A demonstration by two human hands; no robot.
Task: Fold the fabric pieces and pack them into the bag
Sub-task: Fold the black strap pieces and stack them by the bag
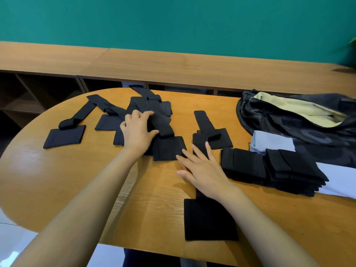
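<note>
The fabric pieces are soft, light black pads with long limp straps. They will likely flop and slide on the smooth desk (77,180), so a pad edge or the strap near its root looks the best hold. An unfolded heap (146,105) lies at the centre of the frame, and a folded stack (250,164) lies at right, just below the open bag (308,135). The left hand (137,132) curls its fingers (146,113) onto a strap in the heap, seemingly gripping it. The right hand (204,170) lies flat, fingers spread and straight, pressing the strap of a lone piece (210,218) at lower centre.
</note>
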